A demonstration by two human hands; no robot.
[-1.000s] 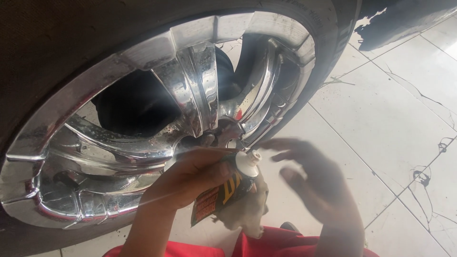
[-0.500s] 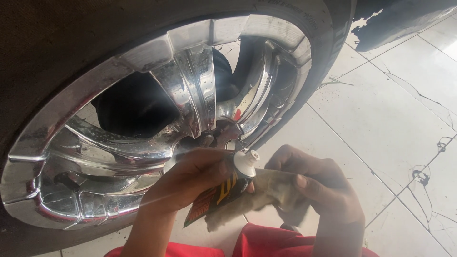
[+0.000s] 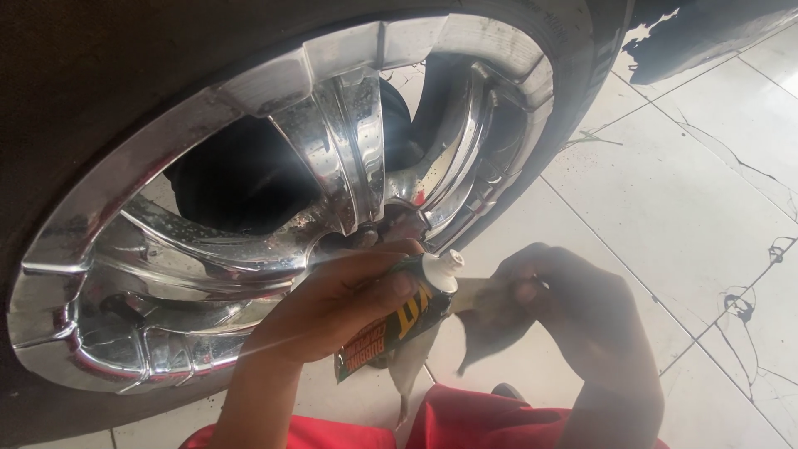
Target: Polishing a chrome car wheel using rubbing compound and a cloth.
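Observation:
My left hand (image 3: 332, 303) grips a dark squeeze tube (image 3: 397, 323) with yellow and orange print; its white nozzle points right, uncapped. My right hand (image 3: 573, 308) holds a dirty grey cloth (image 3: 482, 312) just beside the nozzle, the cloth hanging down between both hands. Both hands sit in front of the lower middle of a chrome car wheel (image 3: 274, 216) with shiny, spotted spokes, mounted in a black tyre (image 3: 573, 58).
Pale floor tiles (image 3: 682, 191) with dark cracks and grout lines spread to the right. A dark shadow or vehicle part lies at the top right. My red trousers (image 3: 490, 420) show at the bottom edge.
My right hand went from open fingers to holding the cloth, and has brought it up close to the tube's nozzle. The left hand kept the tube almost still.

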